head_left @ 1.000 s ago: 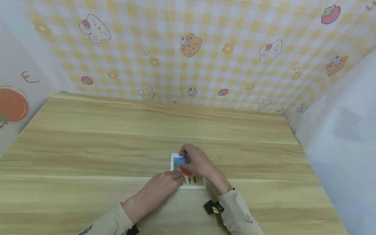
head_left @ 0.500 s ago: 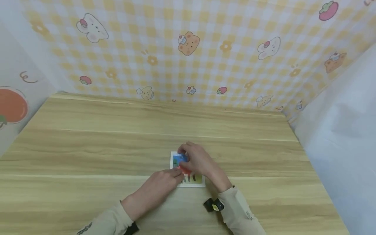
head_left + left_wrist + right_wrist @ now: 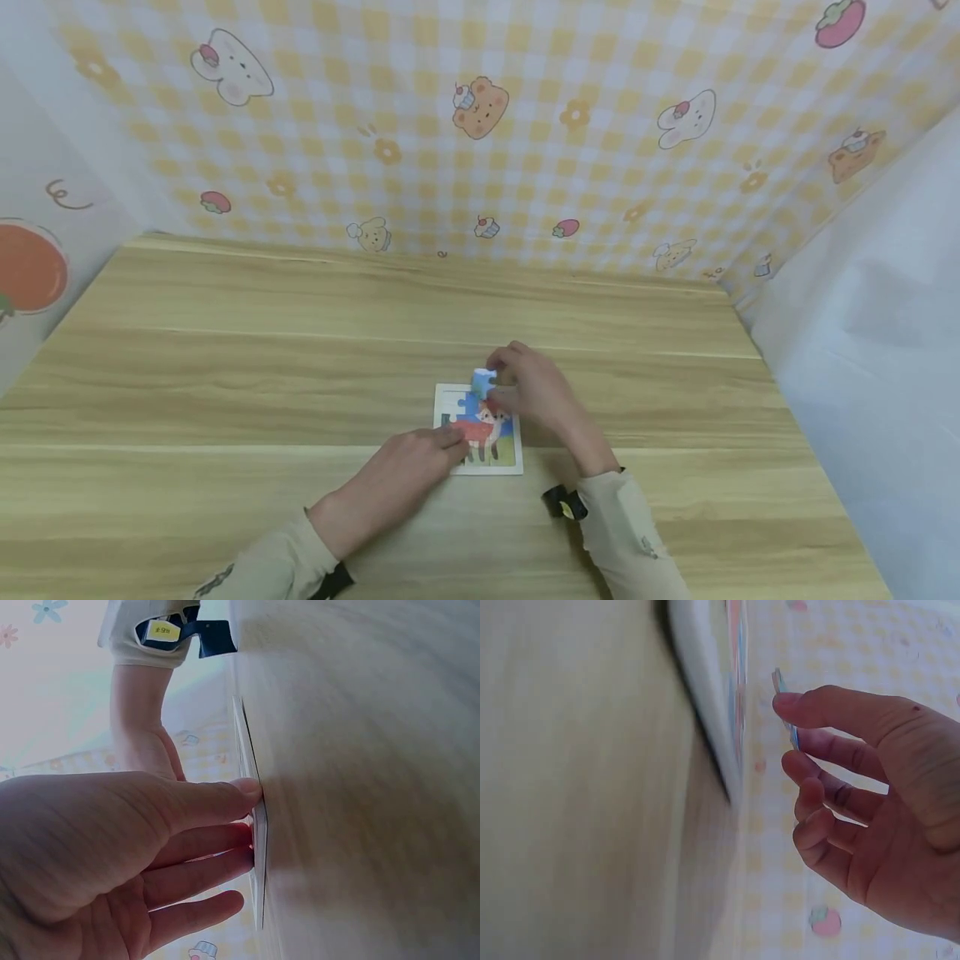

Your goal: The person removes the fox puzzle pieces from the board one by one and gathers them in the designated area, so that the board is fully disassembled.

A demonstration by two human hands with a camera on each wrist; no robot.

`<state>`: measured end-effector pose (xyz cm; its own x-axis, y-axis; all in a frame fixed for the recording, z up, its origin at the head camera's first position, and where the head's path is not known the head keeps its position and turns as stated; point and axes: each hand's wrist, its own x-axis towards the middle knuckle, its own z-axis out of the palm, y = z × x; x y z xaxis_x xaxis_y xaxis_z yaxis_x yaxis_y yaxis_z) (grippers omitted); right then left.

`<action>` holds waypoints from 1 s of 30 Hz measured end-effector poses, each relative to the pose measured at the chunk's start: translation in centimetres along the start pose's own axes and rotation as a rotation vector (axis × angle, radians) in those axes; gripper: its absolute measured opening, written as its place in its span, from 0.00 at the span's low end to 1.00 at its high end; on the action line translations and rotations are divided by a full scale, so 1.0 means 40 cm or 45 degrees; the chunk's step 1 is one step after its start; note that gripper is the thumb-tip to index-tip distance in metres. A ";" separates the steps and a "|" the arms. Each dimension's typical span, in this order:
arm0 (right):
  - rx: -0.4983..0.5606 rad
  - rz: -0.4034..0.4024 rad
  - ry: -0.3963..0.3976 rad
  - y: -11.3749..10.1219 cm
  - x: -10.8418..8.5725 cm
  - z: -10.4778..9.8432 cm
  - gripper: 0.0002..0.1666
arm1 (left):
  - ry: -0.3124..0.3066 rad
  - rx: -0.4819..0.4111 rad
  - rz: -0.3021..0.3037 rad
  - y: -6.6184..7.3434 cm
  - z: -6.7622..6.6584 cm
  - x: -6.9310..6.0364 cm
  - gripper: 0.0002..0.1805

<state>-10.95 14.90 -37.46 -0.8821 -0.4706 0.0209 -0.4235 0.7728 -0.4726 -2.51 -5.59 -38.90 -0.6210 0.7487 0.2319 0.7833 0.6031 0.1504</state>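
Observation:
A small jigsaw puzzle in a white frame (image 3: 491,471) lies on the table, with a reddish fox-like animal pictured on it. A bare patch shows at its upper left. Just above the puzzle's far edge, my right hand (image 3: 538,387) pinches a blue puzzle piece (image 3: 482,383) between thumb and fingers. In the right wrist view that piece (image 3: 778,679) is seen edge-on, raised off the board. My left hand (image 3: 412,467) rests on the puzzle's left side. The left wrist view shows its thumb at the frame's edge (image 3: 260,885) and its fairly straight fingers touching the top face.
The wood-grain table (image 3: 262,350) spreads around the puzzle. A yellow checked cloth (image 3: 337,125) with cartoon prints hangs behind it, and white sheeting (image 3: 862,333) stands at the right. A black strap with a small camera (image 3: 564,503) hangs by the right wrist.
My right hand has lifted the blue puzzle piece off the puzzle and moved up and to the right, uncovering the animal's head and a bare patch. The left hand has barely moved.

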 end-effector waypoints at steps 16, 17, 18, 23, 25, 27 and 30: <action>0.092 0.206 -0.024 0.105 -0.020 -0.064 0.18 | -0.048 -0.048 -0.034 0.004 -0.005 -0.001 0.13; 0.097 0.211 -0.028 0.107 -0.020 -0.063 0.17 | -0.047 -0.050 -0.035 0.004 -0.005 0.000 0.13; 0.098 0.214 -0.031 0.109 -0.020 -0.063 0.17 | -0.045 -0.051 -0.034 0.003 -0.005 0.001 0.13; 0.091 0.216 -0.037 0.119 -0.020 -0.059 0.16 | -0.029 -0.033 -0.021 0.003 0.000 0.002 0.12; 0.086 0.210 -0.037 0.122 -0.021 -0.060 0.16 | -0.026 -0.028 -0.018 0.003 0.001 0.002 0.12; 0.083 0.209 -0.038 0.124 -0.021 -0.060 0.16 | -0.025 -0.025 -0.016 0.003 0.002 0.002 0.13; 0.076 0.199 -0.033 0.127 -0.021 -0.062 0.15 | -0.029 -0.025 -0.018 0.003 0.002 0.002 0.13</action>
<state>-12.87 20.31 -37.69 -0.9304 -0.3577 -0.0795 -0.2675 0.8114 -0.5197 -2.47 -5.45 -38.96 -0.6326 0.7461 0.2078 0.7745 0.6085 0.1728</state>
